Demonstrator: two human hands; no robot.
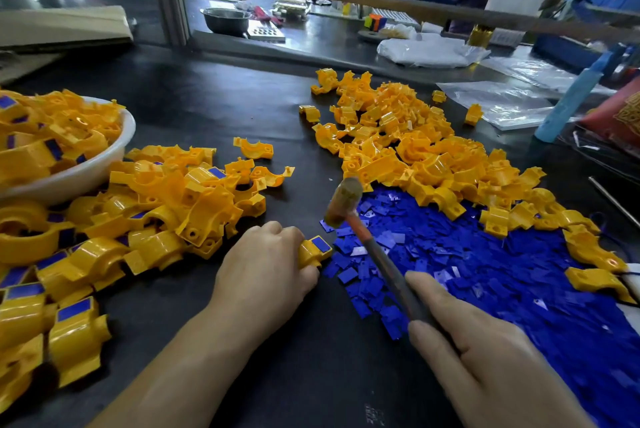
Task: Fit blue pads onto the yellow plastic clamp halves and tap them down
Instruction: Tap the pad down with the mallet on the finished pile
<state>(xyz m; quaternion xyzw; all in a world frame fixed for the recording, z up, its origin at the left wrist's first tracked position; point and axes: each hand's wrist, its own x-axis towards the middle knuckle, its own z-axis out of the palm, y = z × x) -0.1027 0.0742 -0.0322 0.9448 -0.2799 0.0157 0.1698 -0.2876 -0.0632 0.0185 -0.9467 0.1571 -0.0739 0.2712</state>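
Yellow clamp halves with blue pads already fitted fill a white bowl (104, 164) at the left edge of the dark surface (214, 98) and spill into a heap (138, 216) beside it; the left hand (266, 265) grips one clamp half (313, 251), its blue pad (321, 244) facing up; the right hand (485, 355) is closed around a hammer (367, 237), its head raised just above that clamp; loose blue pads (502, 275) and bare yellow halves (415, 150) cover the right side.

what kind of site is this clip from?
Most likely a small factory's manual assembly bench: bulk heaps of yellow clamp halves and blue pads, a white basin of padded ones, and a mallet in the right hand.
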